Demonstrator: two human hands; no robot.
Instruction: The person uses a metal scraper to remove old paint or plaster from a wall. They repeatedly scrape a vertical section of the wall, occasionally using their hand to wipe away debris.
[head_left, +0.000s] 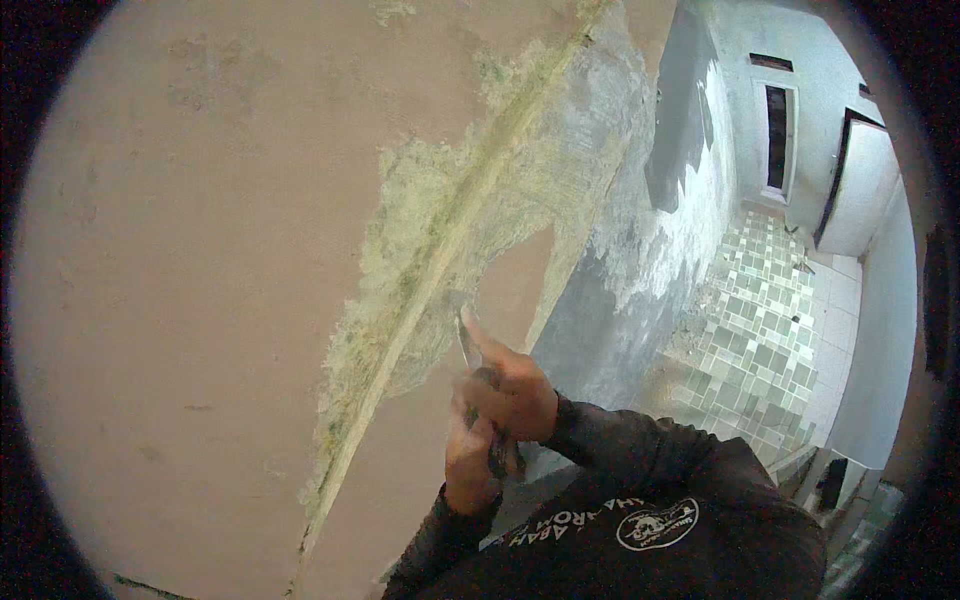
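Both my hands are close together near a wall corner with peeled paint. My right hand (517, 390) grips a scraper (463, 341), seen as a thin metal blade with a dark handle; its index finger stretches along the blade, whose tip is at or near the wall. Just below, my left hand (469, 457) is closed around the lower part of the dark handle, which is partly hidden by the fingers. A rough yellowish-green strip of bared plaster (442, 247) runs diagonally up the corner, between areas of brownish-pink paint (225, 262).
Right of the corner, the wall has grey and white patches (637, 277). Farther right lies a floor of green and white patterned tiles (757, 322), with debris along the wall's foot. A white door (859, 187) stands ajar beside a narrow window (778, 142).
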